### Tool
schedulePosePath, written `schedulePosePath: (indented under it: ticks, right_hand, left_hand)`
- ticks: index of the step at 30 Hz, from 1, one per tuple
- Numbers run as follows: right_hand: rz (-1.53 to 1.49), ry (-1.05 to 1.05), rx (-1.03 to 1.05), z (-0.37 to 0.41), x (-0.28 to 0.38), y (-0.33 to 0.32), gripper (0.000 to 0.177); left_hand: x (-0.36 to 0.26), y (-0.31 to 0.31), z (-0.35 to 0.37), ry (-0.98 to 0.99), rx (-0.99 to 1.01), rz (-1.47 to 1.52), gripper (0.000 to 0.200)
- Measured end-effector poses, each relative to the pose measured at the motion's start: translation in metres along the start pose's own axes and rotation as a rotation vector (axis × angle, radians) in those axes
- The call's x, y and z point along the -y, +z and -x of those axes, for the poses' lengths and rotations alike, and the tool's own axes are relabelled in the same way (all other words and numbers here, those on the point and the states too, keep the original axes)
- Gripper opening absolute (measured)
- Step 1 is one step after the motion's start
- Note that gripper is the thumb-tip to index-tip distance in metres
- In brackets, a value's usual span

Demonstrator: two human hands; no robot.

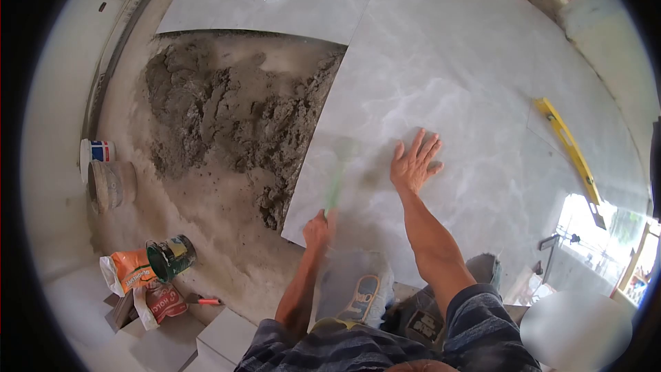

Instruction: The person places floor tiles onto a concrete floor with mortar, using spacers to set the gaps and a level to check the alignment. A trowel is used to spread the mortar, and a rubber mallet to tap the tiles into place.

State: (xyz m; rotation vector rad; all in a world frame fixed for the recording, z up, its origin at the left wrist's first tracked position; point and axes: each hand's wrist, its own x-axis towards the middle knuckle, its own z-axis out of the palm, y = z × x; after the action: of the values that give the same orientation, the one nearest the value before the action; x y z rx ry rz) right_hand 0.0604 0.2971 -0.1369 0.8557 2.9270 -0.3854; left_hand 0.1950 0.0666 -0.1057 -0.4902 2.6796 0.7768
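Observation:
My left hand [317,230] is closed around the green handle of a mallet [334,189], whose head is smeared by motion over the tile. With fingers spread, my right hand [414,160] lies flat on a large grey marbled floor tile [441,69]. Left of this tile is a patch of wet, lumpy mortar [220,107] on the bare floor. Another grey tile [227,3] borders the mortar at the far side. My knees are at the near edge of the tile.
A yellow spirit level [570,141] lies on the tiles at right. A long straightedge [117,52] runs along the left wall. Buckets [113,184] stand below it. Nearer are a dark green bucket [171,258], an orange bag [129,270] and white boxes [227,334].

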Motion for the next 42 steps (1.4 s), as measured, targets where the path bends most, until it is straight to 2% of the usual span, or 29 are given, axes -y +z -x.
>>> schedulePosePath:
  ticks: [2, 5, 6, 8, 11, 14, 18, 21, 23, 24, 27, 29, 32, 35, 41, 42]
  right_hand:
    - [0.006, 0.001, -0.002, 0.001, -0.001, 0.001, 0.067]
    - [-0.009, 0.002, -0.006, -0.001, -0.003, 0.002, 0.068]
    - [-0.021, -0.001, -0.005, 0.0, -0.001, 0.002, 0.068]
    - [-0.015, -0.002, 0.004, 0.004, -0.002, 0.002, 0.068]
    - [-0.029, 0.022, 0.045, 0.003, 0.001, -0.003, 0.067]
    - [-0.026, 0.045, 0.062, 0.0, 0.002, -0.008, 0.067]
    - [-0.01, 0.041, 0.02, 0.001, 0.005, -0.001, 0.066]
    - [0.022, 0.036, 0.027, 0.002, 0.006, -0.003, 0.066]
    - [0.017, -0.006, -0.052, 0.002, 0.003, 0.003, 0.066]
    - [0.009, -0.02, -0.09, 0.003, 0.003, 0.007, 0.066]
    - [0.007, 0.028, 0.006, 0.002, 0.004, 0.002, 0.067]
    - [0.014, 0.013, -0.023, 0.003, 0.001, 0.004, 0.066]
    - [0.003, -0.002, -0.054, 0.004, 0.002, 0.01, 0.066]
    - [0.063, -0.012, -0.143, -0.005, -0.004, 0.021, 0.066]
    - [0.133, -0.076, -0.228, -0.01, -0.025, 0.043, 0.069]
    - [0.141, -0.094, -0.223, -0.012, -0.03, 0.051, 0.07]
  left_hand:
    - [-0.023, -0.008, -0.015, 0.01, 0.046, -0.078, 0.052]
    - [-0.029, 0.001, -0.02, 0.041, 0.021, 0.035, 0.055]
    - [-0.04, -0.003, -0.025, 0.058, 0.039, -0.014, 0.057]
    - [-0.065, -0.011, -0.038, 0.088, 0.08, -0.111, 0.059]
    - [-0.094, -0.024, -0.051, 0.054, 0.217, -0.068, 0.065]
    - [-0.095, -0.007, -0.055, 0.081, 0.156, 0.015, 0.065]
    - [-0.109, 0.004, -0.083, 0.117, 0.126, -0.041, 0.065]
    - [-0.123, 0.007, -0.09, 0.111, 0.172, 0.032, 0.06]
    - [-0.131, 0.001, -0.083, 0.069, 0.242, 0.093, 0.054]
    - [-0.125, 0.005, -0.079, 0.129, 0.171, 0.096, 0.049]
    - [-0.109, 0.016, -0.071, 0.333, -0.04, 0.125, 0.037]
    - [-0.076, 0.021, -0.064, 0.425, -0.199, 0.192, 0.036]
    - [-0.022, 0.015, -0.05, 0.551, -0.314, -0.027, 0.038]
    - [0.015, 0.007, -0.017, 0.546, -0.253, -0.21, 0.041]
    - [0.088, 0.01, 0.065, 0.47, -0.186, -0.09, 0.044]
    - [0.097, 0.007, 0.082, 0.395, -0.186, -0.063, 0.046]
